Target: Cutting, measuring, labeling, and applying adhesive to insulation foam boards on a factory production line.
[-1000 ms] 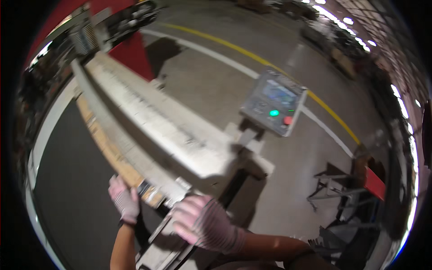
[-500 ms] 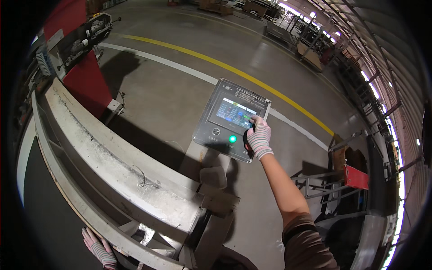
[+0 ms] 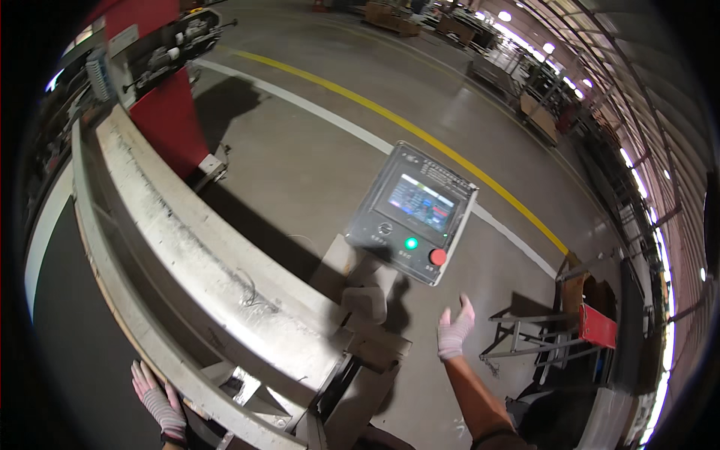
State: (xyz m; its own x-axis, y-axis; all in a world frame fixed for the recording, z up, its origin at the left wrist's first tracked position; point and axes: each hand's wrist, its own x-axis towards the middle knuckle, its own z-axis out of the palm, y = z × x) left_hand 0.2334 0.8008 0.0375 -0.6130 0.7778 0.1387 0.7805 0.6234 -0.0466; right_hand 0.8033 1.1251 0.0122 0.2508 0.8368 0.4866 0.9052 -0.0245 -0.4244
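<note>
My left hand (image 3: 159, 401), in a striped knit glove with bare fingertips, lies flat with stretched fingers on a dark flat surface (image 3: 79, 300), beside the machine's long metal frame edge (image 3: 142, 330). My right hand (image 3: 456, 330), gloved alike, is in the air below the control panel (image 3: 367, 206), touching nothing. Its fingers are apart. The panel has a lit screen (image 3: 424, 201), a dark rotary knob (image 3: 385, 228), a glowing green button (image 3: 411, 244) and a red mushroom button (image 3: 438, 257).
A long pale metal beam (image 3: 202, 259) curves between my left hand and the panel. A red machine part (image 3: 169, 124) stands far left. At the right are a metal rack (image 3: 517, 334) and a red box-like piece (image 3: 598, 326). Yellow (image 3: 360, 101) and white floor lines run beyond the panel.
My right hand has left the panel's screen and drawn back toward me, uncovering the red button. My left hand stays on the dark surface. The whole view has shifted slightly.
</note>
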